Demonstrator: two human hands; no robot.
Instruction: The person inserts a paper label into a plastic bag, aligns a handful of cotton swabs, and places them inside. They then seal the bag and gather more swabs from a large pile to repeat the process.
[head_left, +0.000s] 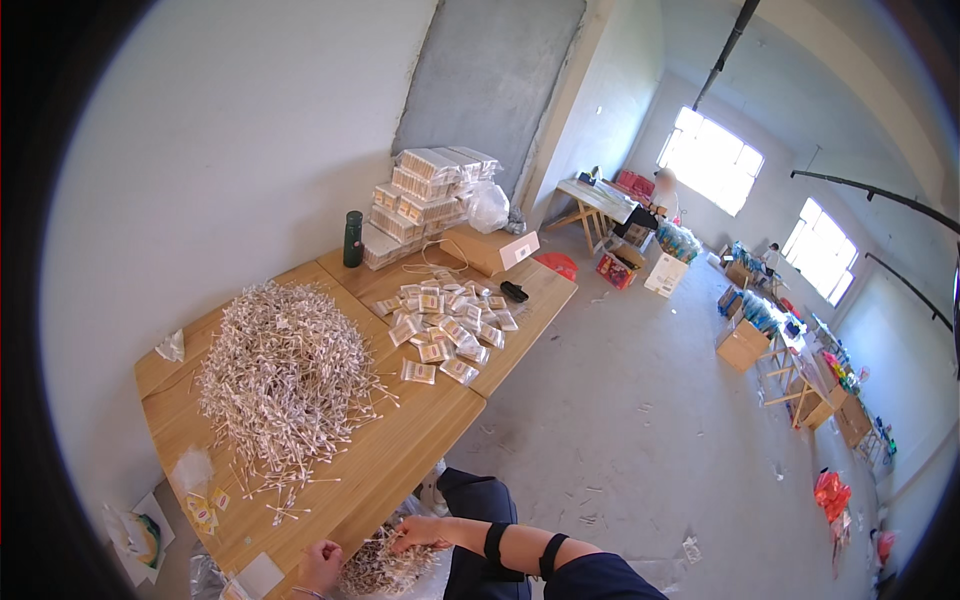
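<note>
A loose pile of cotton swabs (385, 568) sits in a clear plastic bag at the table's near edge, by my lap. My right hand (420, 533) reaches into these swabs from the right, its fingers bent and closed on some of them. Just to the left, my left hand (321, 566) is at the table's edge with its fingers curled together; whatever it holds is too small to make out. A big heap of cotton swabs (285, 370) covers the left part of the wooden table (425, 420). Small yellow-and-white cards (203, 513) lie near its left edge.
Filled small packets (440, 325) lie scattered on the far table half, beside a dark object (514, 291) and an open carton (480, 250). Behind them are stacked wrapped packs (425, 200) and a green bottle (353, 240). Other people work at distant tables among cardboard boxes (742, 345).
</note>
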